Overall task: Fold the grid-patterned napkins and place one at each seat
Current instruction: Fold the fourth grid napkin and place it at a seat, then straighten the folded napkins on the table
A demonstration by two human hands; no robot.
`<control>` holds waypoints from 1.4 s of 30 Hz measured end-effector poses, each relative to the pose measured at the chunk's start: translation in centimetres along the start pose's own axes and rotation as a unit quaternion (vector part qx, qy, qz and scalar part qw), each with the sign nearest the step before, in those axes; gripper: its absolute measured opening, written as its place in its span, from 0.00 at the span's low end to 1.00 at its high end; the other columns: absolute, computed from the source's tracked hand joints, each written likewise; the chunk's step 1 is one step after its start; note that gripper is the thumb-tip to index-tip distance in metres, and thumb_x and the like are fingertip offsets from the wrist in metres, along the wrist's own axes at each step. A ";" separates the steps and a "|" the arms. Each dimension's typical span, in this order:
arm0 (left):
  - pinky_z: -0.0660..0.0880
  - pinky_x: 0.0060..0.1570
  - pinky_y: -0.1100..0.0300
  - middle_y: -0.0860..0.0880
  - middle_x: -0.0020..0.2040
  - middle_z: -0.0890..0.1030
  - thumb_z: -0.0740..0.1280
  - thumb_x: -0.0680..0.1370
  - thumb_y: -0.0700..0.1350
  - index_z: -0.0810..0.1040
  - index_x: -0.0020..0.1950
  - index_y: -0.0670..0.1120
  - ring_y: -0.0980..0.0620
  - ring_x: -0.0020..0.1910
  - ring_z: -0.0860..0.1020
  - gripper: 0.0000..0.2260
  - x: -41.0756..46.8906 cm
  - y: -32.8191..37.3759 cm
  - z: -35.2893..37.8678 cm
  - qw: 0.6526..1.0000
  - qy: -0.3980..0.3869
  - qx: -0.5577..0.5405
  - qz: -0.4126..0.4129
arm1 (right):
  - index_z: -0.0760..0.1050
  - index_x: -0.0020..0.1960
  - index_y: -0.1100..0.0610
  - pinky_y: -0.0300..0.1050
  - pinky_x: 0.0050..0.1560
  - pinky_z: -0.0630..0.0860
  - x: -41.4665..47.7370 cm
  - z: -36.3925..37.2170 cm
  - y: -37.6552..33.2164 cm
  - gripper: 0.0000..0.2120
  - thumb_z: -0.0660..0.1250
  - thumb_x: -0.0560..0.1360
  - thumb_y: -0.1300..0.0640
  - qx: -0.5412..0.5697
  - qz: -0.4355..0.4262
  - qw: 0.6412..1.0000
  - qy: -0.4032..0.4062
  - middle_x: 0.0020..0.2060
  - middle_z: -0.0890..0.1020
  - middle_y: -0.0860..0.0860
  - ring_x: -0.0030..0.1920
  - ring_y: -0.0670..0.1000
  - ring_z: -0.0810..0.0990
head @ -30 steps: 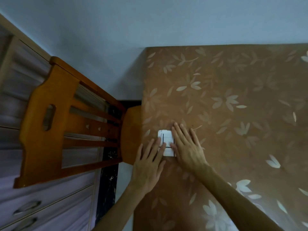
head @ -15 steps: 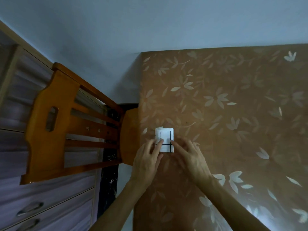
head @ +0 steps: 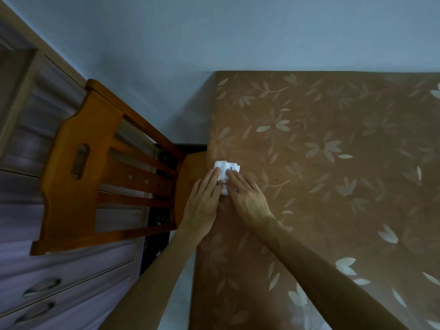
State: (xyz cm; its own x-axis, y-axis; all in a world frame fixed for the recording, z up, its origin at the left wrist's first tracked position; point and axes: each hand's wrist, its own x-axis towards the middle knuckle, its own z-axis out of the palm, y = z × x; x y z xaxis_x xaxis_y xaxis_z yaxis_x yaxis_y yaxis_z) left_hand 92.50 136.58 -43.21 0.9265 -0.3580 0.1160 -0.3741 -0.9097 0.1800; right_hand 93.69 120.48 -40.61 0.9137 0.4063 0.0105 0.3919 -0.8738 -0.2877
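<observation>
The napkin (head: pixel 225 168) looks soft and light, best pinched at its edges. The left hand (head: pixel 202 206) and right hand (head: pixel 247 198) press it with flat fingers (head: pixel 212 179).

The wooden chair (head: pixel 78 186) stood against the left edge of the worktop (head: pixel 333 186), its seat meeting that edge and its slatted back rising on the far side from it. This blocked any approach from that side. Just right of the chair's seat, the left hand (head: pixel 202 206) and right hand (head: pixel 247 201) lay flat on the folded napkin (head: pixel 223 170), filling that strip of the edge. Further right of the chair, open leaf-patterned cloth stretched wide, giving hands free passage. Beyond the chair, the wall (head: pixel 214 32) closed off the worktop's far side. Behind the chair's back stood a drawer cabinet (head: pixel 59 282). Nearer than the chair, only a narrow strip of floor (head: pixel 152 248) ran between cabinet and worktop.
</observation>
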 end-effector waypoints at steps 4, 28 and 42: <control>0.73 0.68 0.48 0.40 0.75 0.69 0.55 0.81 0.46 0.72 0.71 0.39 0.44 0.75 0.69 0.21 0.3 -0.1 -0.7 0.999 -0.037 0.010 0.012 | 0.81 0.60 0.64 0.55 0.59 0.79 -0.5 0.0 0.8 0.22 0.73 0.73 0.51 0.005 -0.025 0.999 0.039 0.62 0.82 0.60 0.62 0.57 0.82; 0.77 0.53 0.54 0.46 0.62 0.77 0.59 0.83 0.47 0.71 0.70 0.48 0.47 0.58 0.78 0.15 -10.6 8.4 -14.2 0.979 -0.182 -0.044 -0.079 | 0.72 0.70 0.54 0.53 0.65 0.75 -16.4 -10.9 -3.4 0.20 0.59 0.79 0.60 0.091 0.151 0.976 -0.132 0.66 0.79 0.55 0.65 0.57 0.78; 0.78 0.57 0.51 0.47 0.58 0.81 0.62 0.82 0.44 0.74 0.67 0.48 0.48 0.57 0.80 0.13 -30.2 18.0 -18.0 0.975 -0.164 -0.137 -0.050 | 0.73 0.71 0.58 0.48 0.63 0.75 -39.2 -12.7 -11.1 0.19 0.60 0.80 0.60 0.104 0.249 0.960 -0.078 0.66 0.79 0.55 0.64 0.56 0.79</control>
State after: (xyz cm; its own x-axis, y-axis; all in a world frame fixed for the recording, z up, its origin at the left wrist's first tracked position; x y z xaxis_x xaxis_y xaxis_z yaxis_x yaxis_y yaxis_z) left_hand 57.08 134.80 -25.87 0.9052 -0.3593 -0.2271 -0.2360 -0.8692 0.4346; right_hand 54.90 110.86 -25.62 0.9484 0.0009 -0.3171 -0.1342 -0.9049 -0.4039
